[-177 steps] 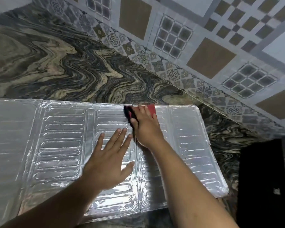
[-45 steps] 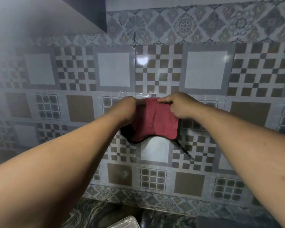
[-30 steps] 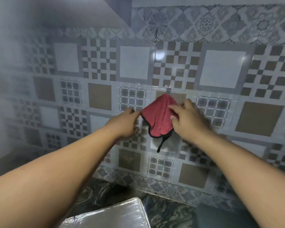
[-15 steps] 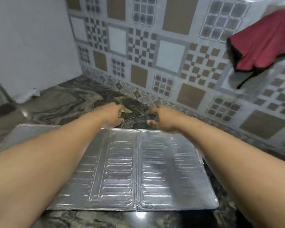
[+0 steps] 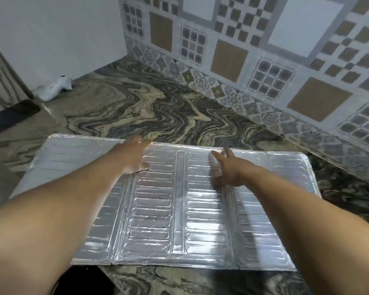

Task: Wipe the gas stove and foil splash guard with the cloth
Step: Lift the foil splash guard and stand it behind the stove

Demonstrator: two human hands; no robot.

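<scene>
Both hands have dropped from the far edge onto the guard (image 5: pixel 179 201) since half a second ago, and the cloth, which hung on the wall a moment back, is now out of view. Neither hand carries it.

That foil guard lies flat on the marbled surface (image 5: pixel 136 107), unfolded into ribbed panels, its near edge close to the surface's front lip. On its far half, left of the centre fold, the left hand (image 5: pixel 134 156) rests palm down, fingers spread and reaching the far rim. Right of the fold, the right hand (image 5: pixel 228 169) hovers or presses lightly with fingers open and splayed; I cannot tell whether it touches. Nothing is gripped by either.

Beyond the guard's far edge the surface runs to a patterned tile wall (image 5: pixel 264 50). Off the guard's far-left corner, against a plain wall, lies a small white bundle (image 5: pixel 55 88), and a dark flat object (image 5: pixel 11 116) lies left of that. No stove shows.

With the cloth put away, wiping of the guard looks finished; the hands seem set to lift or fold it.
</scene>
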